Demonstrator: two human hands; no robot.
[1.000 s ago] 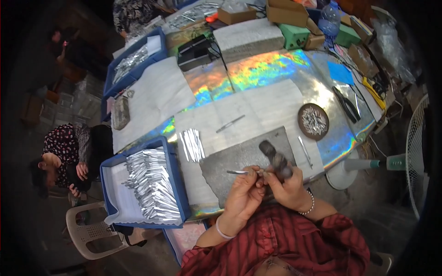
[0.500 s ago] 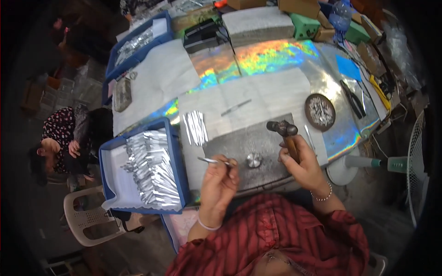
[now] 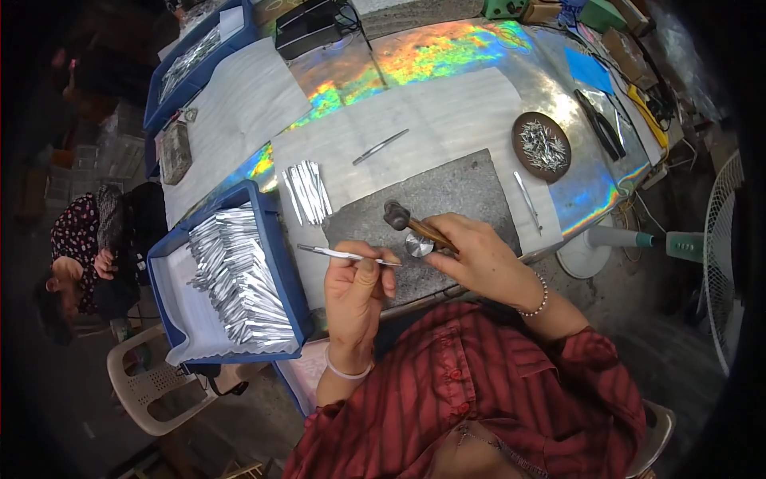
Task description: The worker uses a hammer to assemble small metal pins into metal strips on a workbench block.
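My left hand (image 3: 353,289) pinches a slim silver metal rod (image 3: 327,252) between thumb and fingers. The rod lies nearly level, its narrow tip pointing right past my fingertips. My right hand (image 3: 483,254) is wrapped round the wooden handle of a hammer (image 3: 427,231). The dark hammer head is just up and left of a small round metal block (image 3: 418,245). This block rests on a grey slab (image 3: 471,188) at the table's near edge. Whether the hammer touches the block I cannot tell.
A blue tray (image 3: 300,307) on the left holds many silver strips. Beside it lies a bundle of strips (image 3: 306,193). Single rods (image 3: 381,147) lie on the white sheet. At right are a brown dish (image 3: 520,164) of small silver pieces, pliers (image 3: 600,126) and a fan (image 3: 722,263).
My right hand has brought the hammer left and turned it, its head now near the round block. My left hand still pinches the rod, now lying flatter. The whole view has shifted.
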